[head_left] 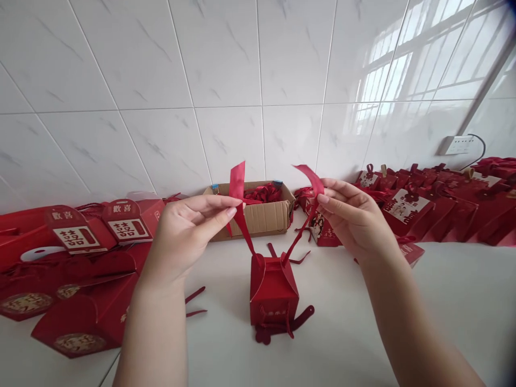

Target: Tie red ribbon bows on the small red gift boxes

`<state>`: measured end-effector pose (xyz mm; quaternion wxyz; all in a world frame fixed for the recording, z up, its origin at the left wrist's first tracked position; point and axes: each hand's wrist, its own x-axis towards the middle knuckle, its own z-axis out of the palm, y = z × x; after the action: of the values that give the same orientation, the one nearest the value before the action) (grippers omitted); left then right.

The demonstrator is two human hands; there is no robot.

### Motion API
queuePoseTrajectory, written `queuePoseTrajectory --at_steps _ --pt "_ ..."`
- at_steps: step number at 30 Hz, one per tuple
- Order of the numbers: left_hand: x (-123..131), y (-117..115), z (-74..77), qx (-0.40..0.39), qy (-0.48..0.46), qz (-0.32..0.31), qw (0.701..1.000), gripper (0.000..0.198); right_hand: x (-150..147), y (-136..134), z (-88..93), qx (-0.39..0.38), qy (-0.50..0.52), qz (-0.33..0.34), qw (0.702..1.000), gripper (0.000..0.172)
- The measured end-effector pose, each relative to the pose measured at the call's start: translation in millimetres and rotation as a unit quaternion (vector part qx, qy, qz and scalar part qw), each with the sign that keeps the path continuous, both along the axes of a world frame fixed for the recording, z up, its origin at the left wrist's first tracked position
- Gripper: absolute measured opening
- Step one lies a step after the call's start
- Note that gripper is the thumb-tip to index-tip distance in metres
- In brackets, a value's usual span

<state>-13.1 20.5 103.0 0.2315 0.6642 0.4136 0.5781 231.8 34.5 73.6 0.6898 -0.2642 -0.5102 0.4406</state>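
Note:
A small red gift box (pixel 273 293) stands upright on the white table (pixel 443 301) in front of me. A red ribbon (pixel 246 228) runs up from its top in two strands. My left hand (pixel 189 228) pinches the left strand between thumb and fingers, its end sticking up above them. My right hand (pixel 351 215) pinches the right strand (pixel 310 176) the same way. Both hands are held above the box, apart from each other. Short red ribbon pieces lie beside and beneath the box.
A brown cardboard carton (pixel 258 215) with red ribbons stands behind the box against the tiled wall. Flat red boxes (pixel 76 301) are piled at the left with a white tape roll (pixel 40 252). Several finished red boxes (pixel 439 207) crowd the right, below a wall socket (pixel 457 145).

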Motion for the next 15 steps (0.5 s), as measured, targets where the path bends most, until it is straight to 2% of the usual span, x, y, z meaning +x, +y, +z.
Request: queuePoseTrajectory --at_steps 4,11,15 --pt "6.8 -2.2 -1.6 0.054 -0.015 0.007 0.998 0.011 -0.5 -4.5 2.2 0.023 0.02 -0.001 1.0 0.021" --pt "14.4 -1.0 -3.5 0.061 -0.019 -0.011 0.998 0.012 6.3 -2.7 2.6 -0.006 -0.022 -0.014 1.0 0.021" --pt "13.4 1.9 -5.2 0.079 -0.05 0.002 0.996 0.012 8.7 -0.7 1.9 0.016 -0.02 -0.059 0.998 0.022"
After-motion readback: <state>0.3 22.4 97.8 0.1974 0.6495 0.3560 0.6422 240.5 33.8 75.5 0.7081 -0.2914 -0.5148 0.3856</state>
